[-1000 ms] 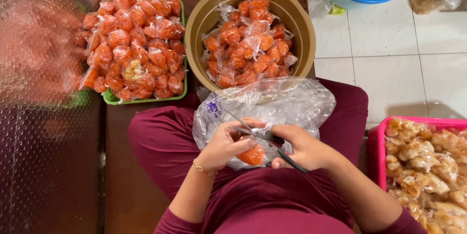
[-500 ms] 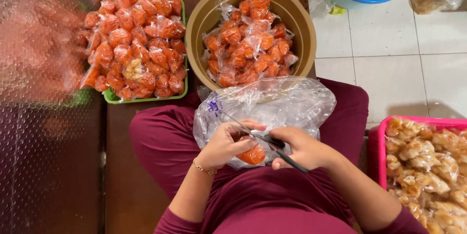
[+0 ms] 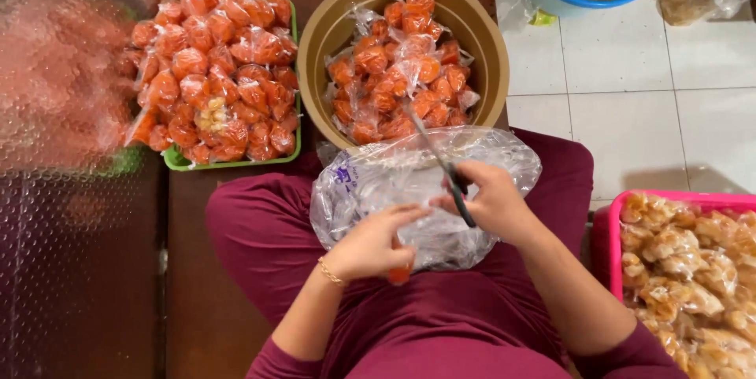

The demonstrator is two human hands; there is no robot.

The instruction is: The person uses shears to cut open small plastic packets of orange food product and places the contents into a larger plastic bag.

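Dark wooden floor, white tile at right. On the lap, left hand [image 3: 370,245] is pinching a small orange packet [image 3: 400,273]; right hand [image 3: 492,204] is gripping scissors [image 3: 445,166] (blades over clear plastic bag [image 3: 378,182]). Beyond: tan basin [image 3: 315,40], green tray [image 3: 177,160], both holding orange packets.

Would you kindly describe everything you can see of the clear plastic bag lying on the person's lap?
The clear plastic bag is thin, crinkled and glossy, with a small purple print near its left end. It lies bunched across the lap of the maroon trousers, just below the tan round basin. The left hand rests on its near edge, pinching a small orange packet. The right hand rests on its right side, holding scissors that slant over it. What it holds cannot be made out.
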